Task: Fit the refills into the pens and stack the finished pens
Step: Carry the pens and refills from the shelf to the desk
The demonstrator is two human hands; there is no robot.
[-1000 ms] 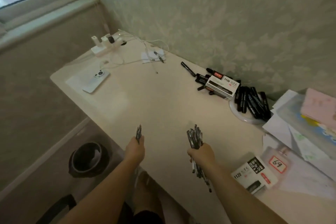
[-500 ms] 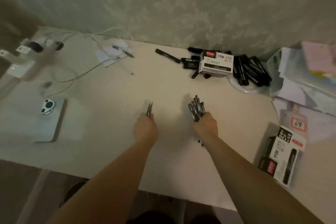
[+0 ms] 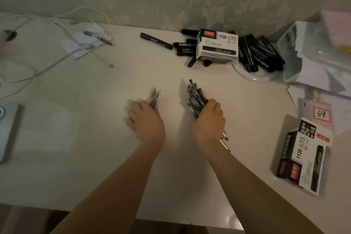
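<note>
My left hand point(image 3: 145, 120) grips a small bunch of thin refills point(image 3: 154, 96) whose tips stick out ahead of the fist, low over the cream table point(image 3: 95, 138). To its right, my right hand point(image 3: 209, 120) grips a thick bundle of dark pens point(image 3: 195, 95); their ends also poke out behind the hand. Both fists hover at the table's middle, a hand's width apart.
Against the wall stand a "1120" marker box point(image 3: 217, 45), loose black markers point(image 3: 182, 47) and a heap of markers on a white ring point(image 3: 261, 53). A second box point(image 3: 303, 156) lies at right. Papers point(image 3: 319, 49), white cables point(image 3: 57, 43) and a phone point(image 3: 6, 129) flank the sides.
The view has swung from the table's corner to face the wall. Both hands, still gripping their bundles, have moved forward over the table and come down lower.
</note>
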